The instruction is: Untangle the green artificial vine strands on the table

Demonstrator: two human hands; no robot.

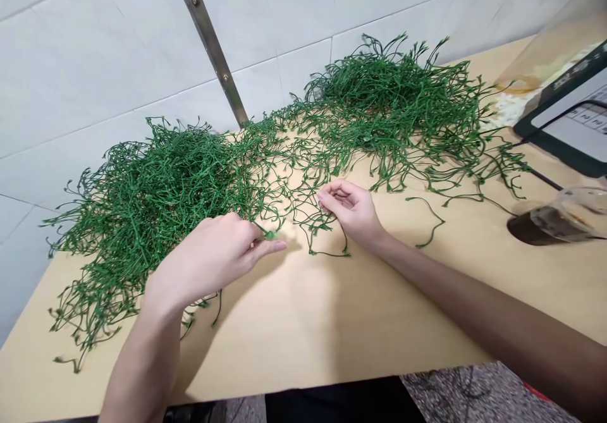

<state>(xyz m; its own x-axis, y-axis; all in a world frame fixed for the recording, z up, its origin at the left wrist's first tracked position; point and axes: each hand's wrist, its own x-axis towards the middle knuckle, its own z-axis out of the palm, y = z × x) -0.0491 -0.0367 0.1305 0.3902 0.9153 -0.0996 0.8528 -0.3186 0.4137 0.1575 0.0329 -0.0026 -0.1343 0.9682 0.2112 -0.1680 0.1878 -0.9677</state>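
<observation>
My left hand [213, 255] is at the edge of the left heap of green plastic stems [165, 186], its fingers curled and its thumb stretched out. A green stem [269, 234] sticks out between the fingers and thumb. My right hand [351, 211] is palm-in over loose stems [313, 220] in the middle of the table. Its thumb and index finger are pinched together, and whatever may be between them is too small to make out. The stems are thin, curved and branched, with small tufted ends.
A second heap of stems [398, 94] lies by the tiled wall [284, 18]. One forked stem [441, 222] lies apart on the wooden table [294, 328]. On the right are a clear cup of dark liquid [545, 224] and a dark-framed panel [578, 119]. A metal strip [215, 56] runs down the wall.
</observation>
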